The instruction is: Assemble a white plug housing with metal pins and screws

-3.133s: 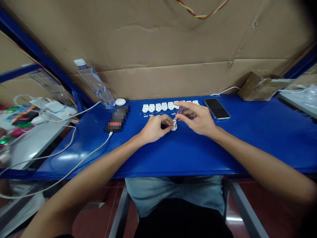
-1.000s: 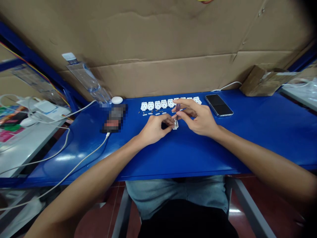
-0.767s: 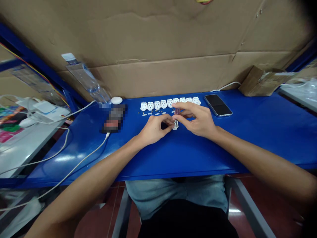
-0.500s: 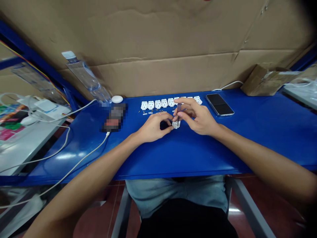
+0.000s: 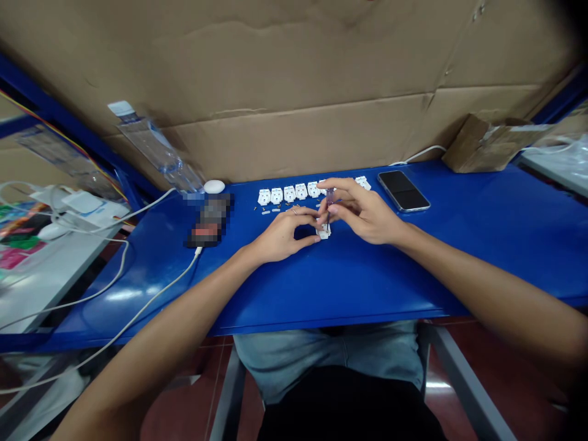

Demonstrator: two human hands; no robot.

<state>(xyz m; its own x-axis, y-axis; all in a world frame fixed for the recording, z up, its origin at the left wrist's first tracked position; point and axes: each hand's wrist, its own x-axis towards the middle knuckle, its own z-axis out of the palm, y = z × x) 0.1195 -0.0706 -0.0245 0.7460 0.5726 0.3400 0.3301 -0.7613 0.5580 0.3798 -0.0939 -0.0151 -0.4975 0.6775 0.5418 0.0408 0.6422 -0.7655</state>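
Note:
My right hand [image 5: 367, 213] is closed on a small screwdriver [image 5: 329, 197] with a clear purplish handle, held upright. Its shaft points down at a small white plastic part [image 5: 324, 232] on the blue table [image 5: 294, 288]. From the left, thumb and fingers of my left hand [image 5: 287, 233] grip the edge of that same part. Behind the hands runs a row of several similar white parts [image 5: 276, 196], some hidden by my right hand. Tiny screws and a small pale strip [image 5: 266, 212] lie in front of the row.
A phone [image 5: 404, 191] lies right of the row, a cardboard box [image 5: 482, 144] behind it. On the left are a blurred dark device [image 5: 209, 220] with a white cable [image 5: 151, 297], a white oval object [image 5: 214, 186] and a leaning clear bottle [image 5: 160, 150].
The whole view has shifted slightly, so most things appear a little further left. Both hands keep their grips, with the screwdriver still upright over the white part.

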